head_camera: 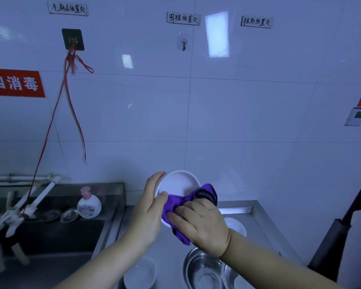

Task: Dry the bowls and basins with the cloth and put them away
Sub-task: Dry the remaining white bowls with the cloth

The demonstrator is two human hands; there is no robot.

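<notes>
My left hand [149, 207] grips a white bowl [176, 183] by its left rim, tilted so its inside faces me, above the steel counter. My right hand [202, 223] grips a purple cloth [176, 202] and presses it against the bowl's lower inside. Part of the cloth, with a dark patch, drapes over the bowl's right rim. On the counter below lie another white bowl [140, 273], a steel basin [203, 270] and a small white bowl [237, 226] behind my right wrist.
A steel counter [256, 222] runs under my hands. To the left is a sink [56, 234] with a soap bottle [89, 204], a glass lid [69, 215] and white pipes. Red strings hang from a wall hook [73, 39]. A dark object [340, 232] stands at right.
</notes>
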